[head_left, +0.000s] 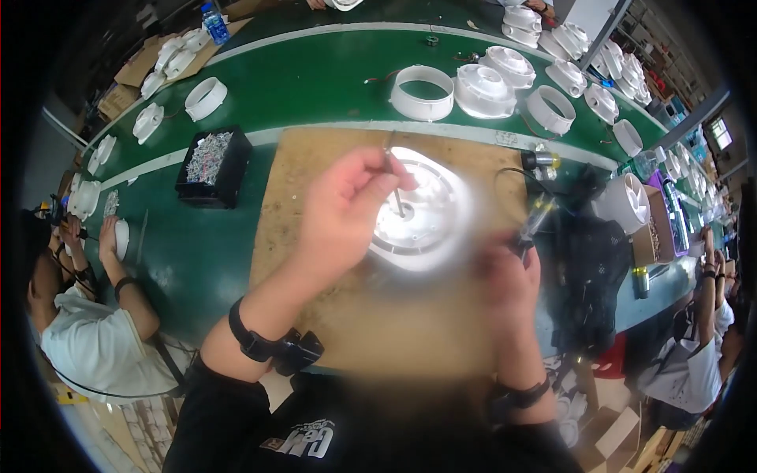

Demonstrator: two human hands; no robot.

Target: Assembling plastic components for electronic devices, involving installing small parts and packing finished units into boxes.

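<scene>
A white round plastic housing (pixel 430 236) lies on a wooden board in front of me. My left hand (pixel 351 197) is over its left side, fingers pinched on a thin metal rod (pixel 400 203). The rod is nearly upright, its lower end at the housing's hub; I cannot tell whether it touches. To the right of the housing, my right hand (pixel 511 276) is closed around a screwdriver-like tool (pixel 538 219) with a yellow, see-through part. That hand is partly blurred.
The wooden board (pixel 307 315) rests on a green bench. At its left stands a black bin (pixel 213 193) of small parts; at its right, a dark bag-like heap (pixel 591 276). White rings and housings (pixel 485 91) line the far belt. Co-workers sit at both sides.
</scene>
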